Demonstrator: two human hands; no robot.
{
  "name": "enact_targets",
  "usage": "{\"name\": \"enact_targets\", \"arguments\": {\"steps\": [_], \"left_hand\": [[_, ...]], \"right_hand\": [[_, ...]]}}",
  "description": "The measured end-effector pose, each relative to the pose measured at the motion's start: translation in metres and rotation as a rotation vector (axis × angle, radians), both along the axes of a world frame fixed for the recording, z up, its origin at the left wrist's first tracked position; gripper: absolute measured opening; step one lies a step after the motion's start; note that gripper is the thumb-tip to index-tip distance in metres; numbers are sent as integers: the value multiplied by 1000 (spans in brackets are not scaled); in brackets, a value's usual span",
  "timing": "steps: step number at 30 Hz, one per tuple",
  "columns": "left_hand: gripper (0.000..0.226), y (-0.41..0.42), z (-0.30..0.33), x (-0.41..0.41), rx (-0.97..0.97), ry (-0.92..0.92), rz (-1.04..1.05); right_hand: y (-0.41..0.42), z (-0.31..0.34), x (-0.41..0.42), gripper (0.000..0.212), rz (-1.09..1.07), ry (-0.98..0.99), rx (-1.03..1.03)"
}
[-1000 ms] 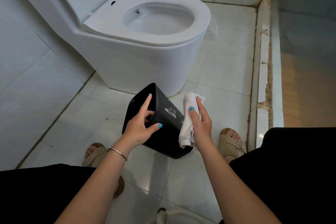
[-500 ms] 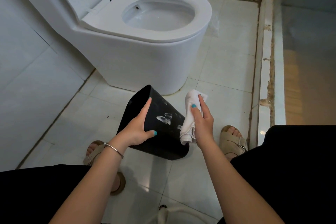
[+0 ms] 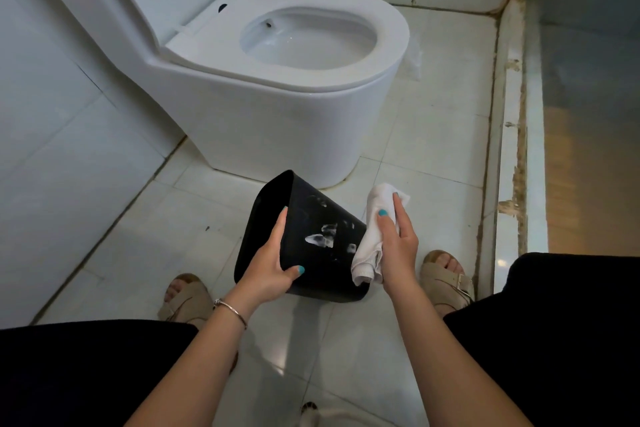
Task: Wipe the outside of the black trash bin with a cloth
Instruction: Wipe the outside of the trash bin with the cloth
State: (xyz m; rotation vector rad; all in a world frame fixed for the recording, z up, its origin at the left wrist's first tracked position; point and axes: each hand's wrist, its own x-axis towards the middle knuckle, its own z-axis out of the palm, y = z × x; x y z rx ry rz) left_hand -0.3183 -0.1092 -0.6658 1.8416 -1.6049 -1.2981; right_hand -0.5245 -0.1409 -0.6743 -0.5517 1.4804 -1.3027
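White cloth: a crumpled rag (image 3: pixel 372 236) clasped in the right hand (image 3: pixel 398 246), pressed to the bin's right flank.
Left hand (image 3: pixel 272 263): clamps the near-left wall, thumb across the front.
Black plastic trash bin (image 3: pixel 311 246): tilted, held above the pale tiled floor (image 3: pixel 433 184), near the white ceramic toilet (image 3: pixel 277 97).
Advice: I'd drag the rag leftward over the pale smears (image 3: pixel 322 237), holding the bin firm.

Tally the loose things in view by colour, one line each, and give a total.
Black: 1, the trash bin
White: 1, the cloth
Beige: 2, the left sandal and right sandal
Silver: 1, the bracelet
Total: 5
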Motion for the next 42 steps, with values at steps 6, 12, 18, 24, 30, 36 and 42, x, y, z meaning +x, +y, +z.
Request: {"name": "enact_targets", "arguments": {"steps": [6,12,18,24,30,36,42], "left_hand": [[114,-5,0,3,2,-53,-71],[116,-7,-2,-4,5,-59,-90],[118,-5,-4,-3,5,-29,-1],[115,-6,-6,1,-1,-43,36],[113,-5,-12,13,26,4,101],[113,-6,-23,20,80,74,140],[113,-9,-17,5,59,25,181]], "right_hand": [[-2,-6,-4,43,-28,16,11],[3,-22,0,43,-42,-6,88],[15,-45,6,45,44,127,168],[17,-61,8,45,108,229,205],[19,-77,0,55,381,514,217],[16,-82,14,58,596,753,253],[10,-80,16,59,662,828,267]]}}
